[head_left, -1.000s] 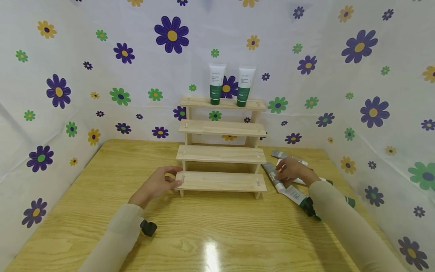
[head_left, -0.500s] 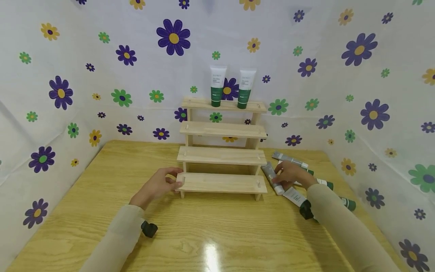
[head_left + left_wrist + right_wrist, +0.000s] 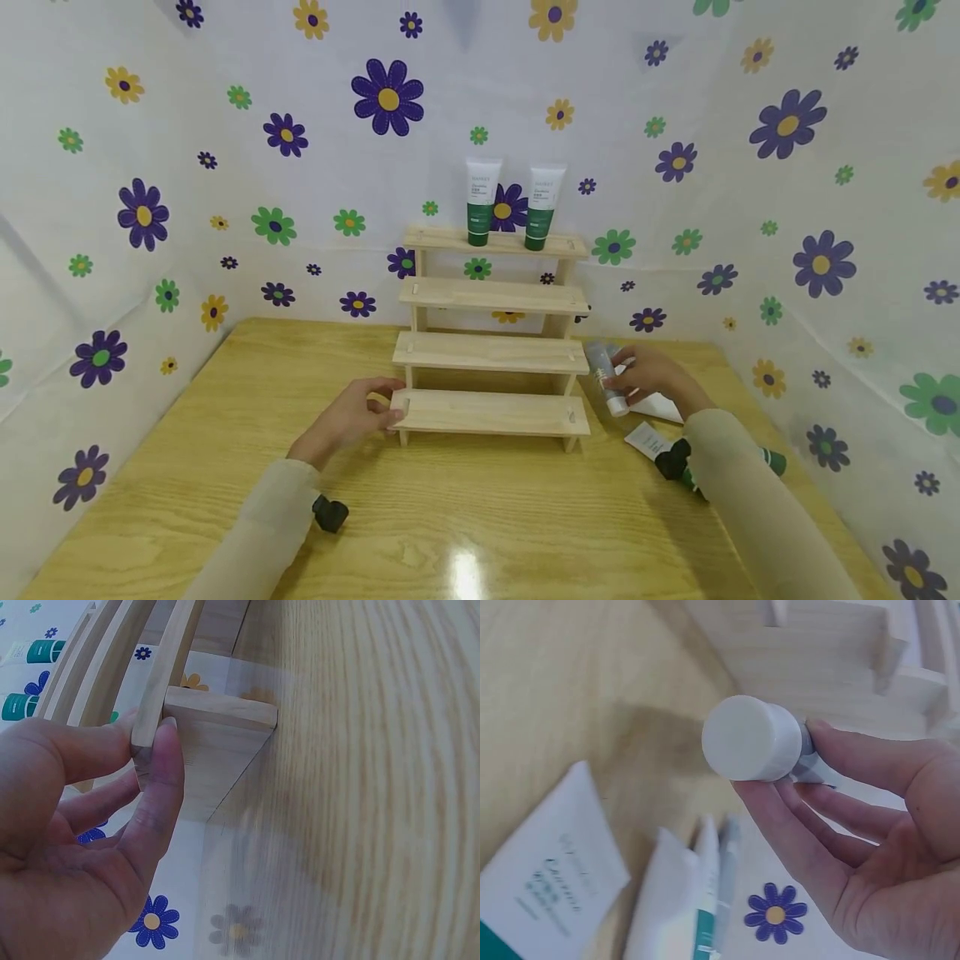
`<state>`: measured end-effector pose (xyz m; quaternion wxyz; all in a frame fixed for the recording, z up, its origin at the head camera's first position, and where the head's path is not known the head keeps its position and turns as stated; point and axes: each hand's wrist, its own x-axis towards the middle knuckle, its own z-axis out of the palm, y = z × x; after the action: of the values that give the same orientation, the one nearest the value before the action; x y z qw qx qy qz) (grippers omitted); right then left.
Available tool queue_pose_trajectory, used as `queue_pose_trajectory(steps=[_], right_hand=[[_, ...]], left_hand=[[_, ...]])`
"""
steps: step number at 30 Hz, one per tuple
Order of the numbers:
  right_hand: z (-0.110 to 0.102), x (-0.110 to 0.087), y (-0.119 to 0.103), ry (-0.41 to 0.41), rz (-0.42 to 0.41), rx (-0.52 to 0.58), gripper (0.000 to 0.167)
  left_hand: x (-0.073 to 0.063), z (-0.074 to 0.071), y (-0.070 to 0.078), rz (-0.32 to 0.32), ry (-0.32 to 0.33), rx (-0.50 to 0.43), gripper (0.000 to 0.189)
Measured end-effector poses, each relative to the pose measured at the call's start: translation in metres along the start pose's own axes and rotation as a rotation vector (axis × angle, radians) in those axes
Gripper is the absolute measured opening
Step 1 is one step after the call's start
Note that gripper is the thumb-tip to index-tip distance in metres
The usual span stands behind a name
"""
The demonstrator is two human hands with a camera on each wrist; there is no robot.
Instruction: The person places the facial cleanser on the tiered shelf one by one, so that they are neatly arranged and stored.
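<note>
My left hand (image 3: 348, 423) pinches the left end of the lowest board of a four-step wooden shelf (image 3: 491, 414); in the left wrist view the thumb and fingers (image 3: 166, 772) clasp that board's corner. To the right of the shelf, my right hand (image 3: 656, 379) holds a grey tube (image 3: 604, 375) with a white cap. The right wrist view shows the white cap (image 3: 739, 739) facing the camera, thumb and fingers around the tube behind it. On the top step two white-and-green tubes (image 3: 482, 202) stand upright, caps down.
On the table (image 3: 480, 508) below my right hand lies a white-and-green tube (image 3: 647, 440). More tubes (image 3: 664, 892) lie beside it, partly hidden by the hand and sleeve. A flower-patterned cloth (image 3: 315, 167) encloses the back and sides.
The grey tube, earlier lying on the table under my right hand, is now lifted in its fingers. My left hand keeps its hold on the shelf. The head view has tilted slightly upward.
</note>
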<state>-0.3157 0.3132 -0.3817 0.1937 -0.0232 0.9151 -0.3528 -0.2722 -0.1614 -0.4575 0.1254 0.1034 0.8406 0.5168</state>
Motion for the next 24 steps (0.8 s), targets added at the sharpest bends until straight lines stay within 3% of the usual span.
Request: queue_pose_trajectory(steps=[24], right_hand=[[-0.048, -0.021, -0.041, 0.162, -0.027, 0.069, 0.071]], left_hand=[[0.001, 0.000, 0.000, 0.001, -0.004, -0.009, 0.048]])
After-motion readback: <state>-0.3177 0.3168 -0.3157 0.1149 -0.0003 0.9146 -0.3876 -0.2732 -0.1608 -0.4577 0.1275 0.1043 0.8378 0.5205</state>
